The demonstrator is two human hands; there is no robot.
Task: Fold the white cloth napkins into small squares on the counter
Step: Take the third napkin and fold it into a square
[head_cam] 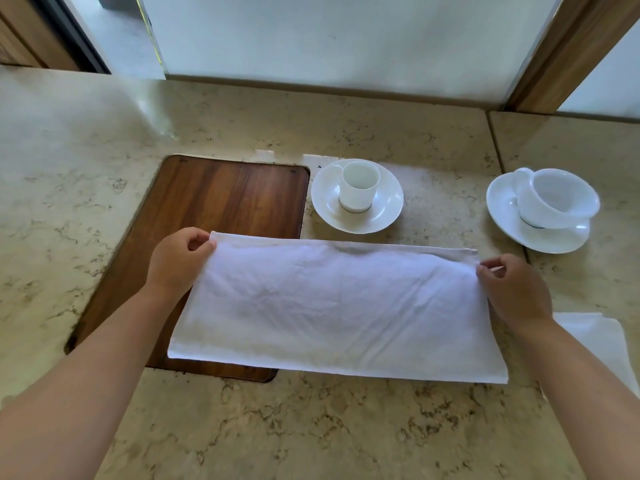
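Note:
A white cloth napkin (332, 306) lies folded in half as a wide rectangle, partly on the beige stone counter (311, 427) and partly over a wooden inset board. My left hand (180, 261) pinches its far left corner. My right hand (512, 289) pinches its far right corner. The far edge shows two layers lying together. A second white napkin (595, 341) lies flat at the right, partly hidden under my right forearm.
A dark wooden board (225, 199) is set into the counter on the left. Behind the napkin stand a small white cup on a saucer (356, 195) and a wider white cup on a saucer (543, 209). A frosted glass panel closes the back.

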